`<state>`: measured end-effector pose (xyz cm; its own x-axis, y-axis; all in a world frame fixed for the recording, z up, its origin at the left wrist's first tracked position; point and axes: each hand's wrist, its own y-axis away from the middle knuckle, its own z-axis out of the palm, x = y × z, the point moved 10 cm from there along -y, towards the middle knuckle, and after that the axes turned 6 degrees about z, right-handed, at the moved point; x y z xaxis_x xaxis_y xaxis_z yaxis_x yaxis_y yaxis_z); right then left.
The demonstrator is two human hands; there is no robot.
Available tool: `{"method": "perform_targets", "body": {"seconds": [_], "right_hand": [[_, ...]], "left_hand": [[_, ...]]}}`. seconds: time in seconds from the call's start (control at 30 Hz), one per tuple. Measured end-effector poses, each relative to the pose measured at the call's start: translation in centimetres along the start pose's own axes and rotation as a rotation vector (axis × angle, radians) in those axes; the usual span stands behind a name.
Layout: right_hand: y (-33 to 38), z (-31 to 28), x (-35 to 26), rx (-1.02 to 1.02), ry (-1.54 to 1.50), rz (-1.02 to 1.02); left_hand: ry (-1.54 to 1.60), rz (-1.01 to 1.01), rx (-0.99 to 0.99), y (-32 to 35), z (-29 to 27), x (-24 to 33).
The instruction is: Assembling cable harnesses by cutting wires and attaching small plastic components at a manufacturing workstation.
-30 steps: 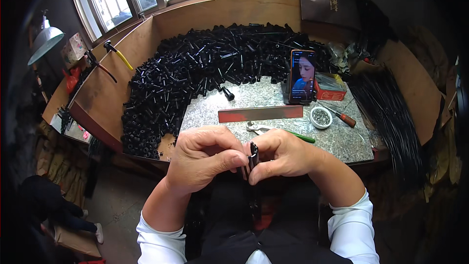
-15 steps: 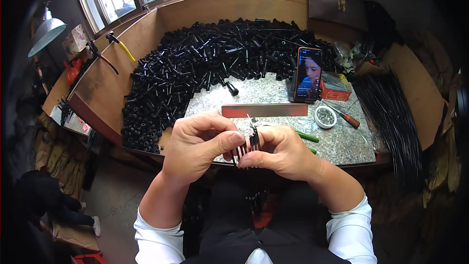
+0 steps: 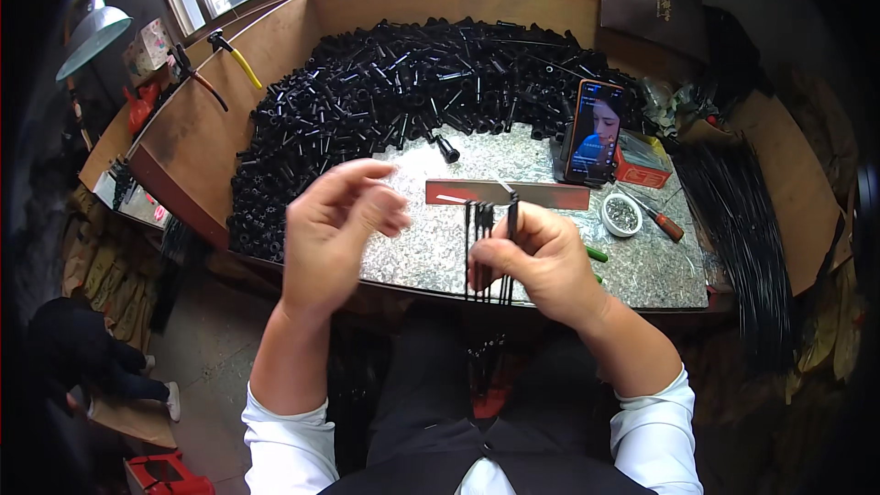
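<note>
In my right hand (image 3: 541, 261) a bundle of thin black rods (image 3: 484, 247) stands roughly upright, pinched between thumb and fingers, with their ends fanned above and below the grip. A pale, shiny tip shows at the top of the bundle; what it belongs to I cannot make out. To the left, my left hand (image 3: 335, 225) is raised apart from the rods, slightly blurred, its fingers spread with nothing between them. Green tool handles (image 3: 596, 255) peek out behind my right hand; the rest of that tool is hidden. Just beyond the rods lies a flat metal bar (image 3: 509, 194).
A large heap of black tubular parts (image 3: 394, 82) fills the back and left of the speckled tabletop (image 3: 394, 261). At right are a propped phone (image 3: 594, 133), a bowl of small metal pieces (image 3: 622, 214), a screwdriver (image 3: 666, 225) and long black rods (image 3: 742, 238). Wooden boards (image 3: 440, 0) border the table.
My left hand has let go of the rods and moved away to the left. The right hand keeps its grip, and the rods now stand more upright. The view has shifted slightly.
</note>
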<state>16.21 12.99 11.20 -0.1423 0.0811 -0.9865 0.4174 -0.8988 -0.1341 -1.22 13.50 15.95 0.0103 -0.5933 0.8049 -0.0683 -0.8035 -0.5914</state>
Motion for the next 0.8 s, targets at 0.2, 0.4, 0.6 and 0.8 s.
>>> {"method": "perform_targets", "body": {"seconds": [0.2,0.4,0.6,0.8], "right_hand": [[-0.2,-2.7,0.3,0.158,-0.025,-0.01],[0.3,-5.2,0.7,0.254,0.0,-0.079],[0.2,-5.3,0.9,0.229,-0.025,-0.093],[0.5,-4.8,0.6,0.234,-0.055,-0.106]], "left_hand": [[-0.391,-0.161,0.358,0.8,-14.7,-6.0],[-0.866,-0.24,0.303,3.4,-22.0,-10.9],[-1.054,-0.179,0.107,3.5,-19.0,-11.9],[-1.323,-0.213,0.027,3.1,-17.4,-15.7]]}}
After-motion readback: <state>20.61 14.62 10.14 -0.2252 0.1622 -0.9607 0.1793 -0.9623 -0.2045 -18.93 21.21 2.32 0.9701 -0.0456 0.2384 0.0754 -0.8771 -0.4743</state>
